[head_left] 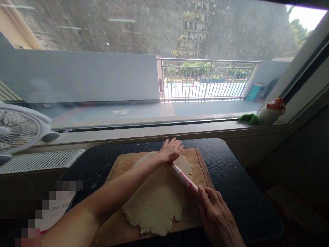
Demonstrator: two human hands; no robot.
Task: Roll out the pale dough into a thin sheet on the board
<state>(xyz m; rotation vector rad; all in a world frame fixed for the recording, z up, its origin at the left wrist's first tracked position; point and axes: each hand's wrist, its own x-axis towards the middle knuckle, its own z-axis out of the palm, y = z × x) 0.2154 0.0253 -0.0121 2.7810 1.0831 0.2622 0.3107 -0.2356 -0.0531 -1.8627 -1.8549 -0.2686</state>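
A wide, ragged-edged sheet of pale dough (156, 199) lies flat on a wooden board (196, 168). Diagonally across the dough rests a rolling pin (183, 178) with a red and white printed label. My left hand (171, 150) reaches over to its far end, palm down, fingers stretched out past the pin; the palm hides that end. At the near end, my right hand (214, 209) has its thumb and fingers closed around the pin, over the board's right edge.
The board lies on a dark table (231, 185) with flour specks. Beyond is a window sill (144, 132) with a green cloth (248, 118) and an orange-topped white container (272, 112). A fan (17, 128) stands at the left. A phone or screen (55, 211) shows at lower left, partly pixelated.
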